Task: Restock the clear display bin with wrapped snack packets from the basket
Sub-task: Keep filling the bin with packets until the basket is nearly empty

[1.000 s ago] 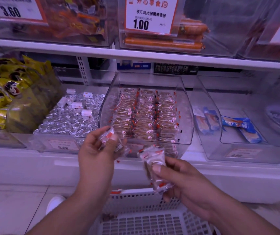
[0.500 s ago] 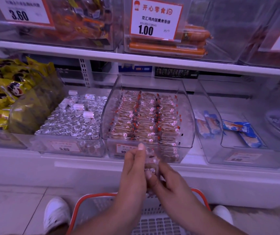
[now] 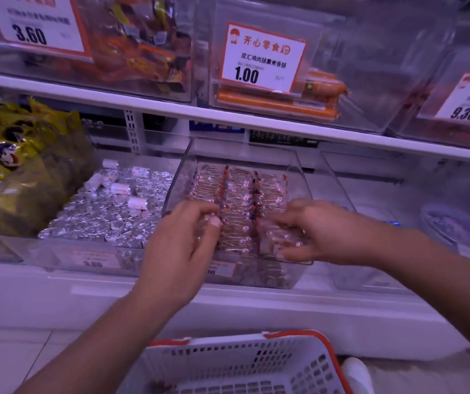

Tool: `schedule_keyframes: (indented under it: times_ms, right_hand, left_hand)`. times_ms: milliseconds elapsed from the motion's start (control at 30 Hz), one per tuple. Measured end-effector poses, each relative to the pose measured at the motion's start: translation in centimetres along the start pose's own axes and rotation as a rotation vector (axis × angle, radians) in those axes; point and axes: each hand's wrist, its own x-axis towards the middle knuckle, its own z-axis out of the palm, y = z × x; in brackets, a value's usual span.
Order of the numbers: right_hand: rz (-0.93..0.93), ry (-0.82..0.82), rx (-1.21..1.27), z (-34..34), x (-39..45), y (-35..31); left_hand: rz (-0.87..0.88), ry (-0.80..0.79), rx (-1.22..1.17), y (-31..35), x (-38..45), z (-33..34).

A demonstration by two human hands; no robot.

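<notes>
The clear display bin [image 3: 302, 177] sits on the lower shelf with three tight rows of wrapped snack packets [image 3: 239, 189] in it. Both hands reach over its front edge. My left hand [image 3: 182, 240] curls its fingertips onto a packet at the front of the left row. My right hand [image 3: 313, 231] pinches a clear-wrapped packet [image 3: 273, 241] between fingers and thumb at the front of the right row. The white basket [image 3: 228, 365] with a red handle stands on the floor below my arms; only a dark scrap shows at the bottom of it.
A bin of foil-wrapped sweets [image 3: 100, 220] is directly left, with yellow snack bags [image 3: 6, 155] beyond it. A nearly bare clear bin [image 3: 350, 277] stands to the right. The upper shelf [image 3: 256, 120] overhangs with sausage bins and price tags. A white shoe [image 3: 356, 373] is beside the basket.
Both hands have risen from in front of the bin, where they met over the packets, and spread apart into the bin's front end. The view has tilted closer to the shelf.
</notes>
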Motion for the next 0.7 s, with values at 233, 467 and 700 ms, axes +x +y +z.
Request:
schedule_keyframes:
  times_ms: [233,467,700]
  right_hand:
    - [-0.053,-0.256,0.02,0.5,3.5,0.0]
    - [0.029,-0.244,-0.31,3.2,0.6,-0.2]
    - [0.037,-0.03,-0.298,3.1,-2.4,1.1]
  left_hand:
    - [0.164,-0.37,0.303,-1.5,-0.3,2.1]
    - [0.315,-0.405,0.436,-0.4,-0.8,4.0]
    - [0.344,-0.5,0.494,1.4,-0.1,6.5]
